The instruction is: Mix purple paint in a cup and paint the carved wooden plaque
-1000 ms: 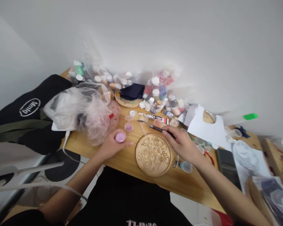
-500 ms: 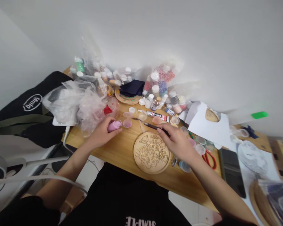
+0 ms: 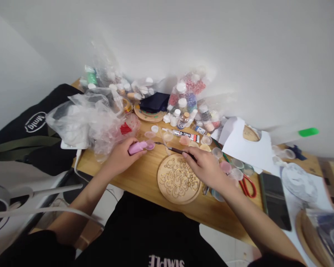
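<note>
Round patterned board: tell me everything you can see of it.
The round patterned board looks like pale wood, its face covered in a floral design with gold-coloured lines. It lies flat on the wooden table, near the edge by the person. The right hand overlaps its far right rim; whether they touch is unclear.
</note>
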A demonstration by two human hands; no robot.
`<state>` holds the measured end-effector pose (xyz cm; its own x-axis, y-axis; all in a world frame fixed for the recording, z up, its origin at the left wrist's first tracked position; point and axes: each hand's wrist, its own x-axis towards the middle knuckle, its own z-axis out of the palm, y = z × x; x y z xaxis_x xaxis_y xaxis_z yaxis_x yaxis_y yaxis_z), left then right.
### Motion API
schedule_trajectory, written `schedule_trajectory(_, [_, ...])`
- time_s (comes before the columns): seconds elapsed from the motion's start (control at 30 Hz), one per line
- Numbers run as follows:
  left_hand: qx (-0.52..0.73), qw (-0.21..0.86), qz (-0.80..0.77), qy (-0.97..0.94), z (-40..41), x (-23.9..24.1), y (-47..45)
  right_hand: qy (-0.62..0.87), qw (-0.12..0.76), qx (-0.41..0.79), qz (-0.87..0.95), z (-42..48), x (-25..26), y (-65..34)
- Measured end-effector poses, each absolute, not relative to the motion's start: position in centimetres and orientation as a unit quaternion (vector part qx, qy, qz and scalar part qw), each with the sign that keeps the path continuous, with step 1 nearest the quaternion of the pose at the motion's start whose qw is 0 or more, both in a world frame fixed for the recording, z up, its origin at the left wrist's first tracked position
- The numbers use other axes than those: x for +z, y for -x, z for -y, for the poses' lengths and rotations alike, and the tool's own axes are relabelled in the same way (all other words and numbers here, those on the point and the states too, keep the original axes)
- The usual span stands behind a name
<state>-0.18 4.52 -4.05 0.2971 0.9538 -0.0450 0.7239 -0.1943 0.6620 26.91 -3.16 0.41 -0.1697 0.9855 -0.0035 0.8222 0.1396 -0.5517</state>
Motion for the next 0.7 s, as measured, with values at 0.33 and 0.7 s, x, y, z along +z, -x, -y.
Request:
schedule_trajectory(0.33, [0.207, 0.341, -0.548, -0.735, -4.6, -4.3, 0.0, 0.622, 0.175, 0.228, 0.728, 3.0, 0.3, -26.7])
schedule_trajectory(0.7, [0.328, 0.415, -0.493, -0.691, -3.5, -6.1, 0.2, 0.621, 0.186, 0.235, 0.725, 3.0, 0.1, -26.6])
